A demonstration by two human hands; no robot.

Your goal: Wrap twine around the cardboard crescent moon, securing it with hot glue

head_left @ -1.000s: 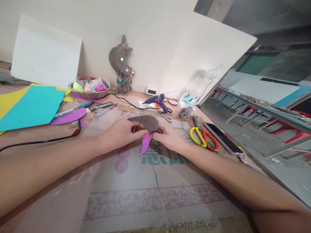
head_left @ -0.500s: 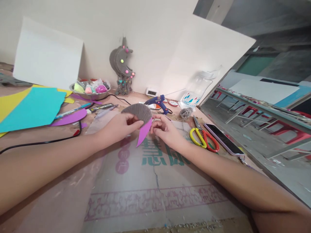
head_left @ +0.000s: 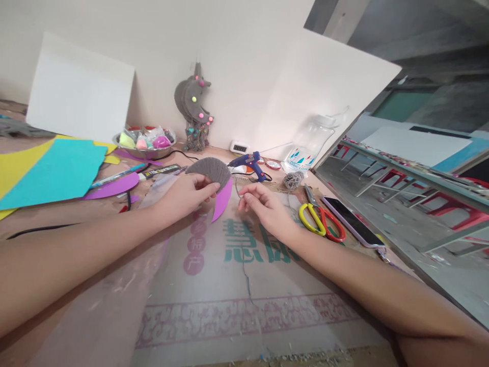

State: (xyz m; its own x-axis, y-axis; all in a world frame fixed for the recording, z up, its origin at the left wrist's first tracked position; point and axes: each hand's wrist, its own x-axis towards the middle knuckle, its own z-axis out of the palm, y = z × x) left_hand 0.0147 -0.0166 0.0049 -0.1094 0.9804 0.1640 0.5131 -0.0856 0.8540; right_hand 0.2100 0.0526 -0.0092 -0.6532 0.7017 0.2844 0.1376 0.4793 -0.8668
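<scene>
My left hand (head_left: pixel 196 192) pinches a purple foam crescent (head_left: pixel 222 201), most of it wrapped in grey yarn (head_left: pixel 214 169). Its bare purple tip points down toward the table. To the right, my right hand (head_left: pixel 260 201) has thumb and fingers closed on a thin strand of the grey yarn (head_left: pixel 237 187), apart from the crescent. A loose ball of grey yarn (head_left: pixel 293 180) lies behind my right hand. Beside my right forearm are scissors (head_left: pixel 320 219) with one yellow and one red handle.
A blue glue gun (head_left: pixel 250 164) lies behind my hands, near a clear jar (head_left: pixel 309 145) and a small digital clock (head_left: pixel 239 147). A phone (head_left: pixel 353 221) lies right of the scissors. At left are a metal bowl (head_left: pixel 147 152) and turquoise foam sheet (head_left: pixel 53 173). A decorated grey moon (head_left: pixel 193 104) hangs behind.
My left hand and the crescent have moved slightly left. My right hand has drawn away from it, with the yarn strand now showing between them.
</scene>
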